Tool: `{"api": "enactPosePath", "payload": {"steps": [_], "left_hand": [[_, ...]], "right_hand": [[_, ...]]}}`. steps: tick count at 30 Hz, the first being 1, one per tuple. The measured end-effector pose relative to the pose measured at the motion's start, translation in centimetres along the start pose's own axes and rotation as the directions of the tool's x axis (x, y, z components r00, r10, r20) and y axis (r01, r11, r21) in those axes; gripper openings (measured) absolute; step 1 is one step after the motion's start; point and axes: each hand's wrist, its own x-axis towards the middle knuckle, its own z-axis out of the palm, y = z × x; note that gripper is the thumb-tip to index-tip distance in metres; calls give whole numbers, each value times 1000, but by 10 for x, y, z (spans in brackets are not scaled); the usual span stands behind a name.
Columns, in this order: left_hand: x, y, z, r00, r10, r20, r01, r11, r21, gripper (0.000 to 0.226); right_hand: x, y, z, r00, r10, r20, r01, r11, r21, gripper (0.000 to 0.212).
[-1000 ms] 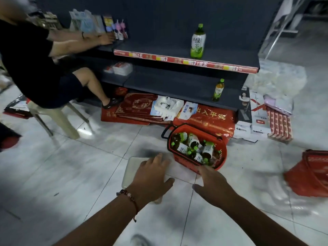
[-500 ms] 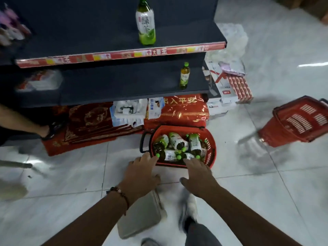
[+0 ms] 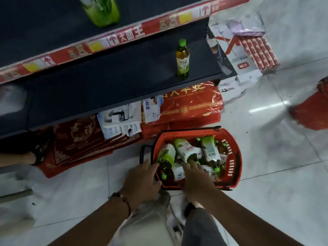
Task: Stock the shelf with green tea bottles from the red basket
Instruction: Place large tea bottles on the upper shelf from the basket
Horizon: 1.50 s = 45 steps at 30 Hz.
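fingers of the left hand (image 3: 140, 181) are spread and nearly straight, tips at the near rim of the red basket (image 3: 234, 167), holding nothing. right hand (image 3: 194, 176) reaches flat into the basket, fingers extended over the tea bottles (image 3: 184, 151) piled inside; no grip shows. one bottle (image 3: 182, 61) stands upright on the lower shelf (image 3: 113, 82), apart from the basket on the floor.

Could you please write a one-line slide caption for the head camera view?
Both hands, left and right, reach into the red basket of green tea bottles below the shelf.
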Motion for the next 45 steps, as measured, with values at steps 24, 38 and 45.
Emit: {"api": "enactPosePath", "payload": {"steps": [24, 38, 45], "left_hand": [[296, -136, 172, 922, 381, -74, -384, 868, -316, 76], [204, -150, 171, 946, 288, -145, -183, 108, -977, 92], [117, -164, 101, 895, 268, -358, -382, 41, -923, 93]], "right_hand": [[330, 12, 168, 812, 498, 304, -544, 459, 702, 123], [195, -32, 153, 972, 187, -143, 55, 410, 911, 50], [132, -103, 116, 898, 5, -441, 410, 359, 838, 61]]}}
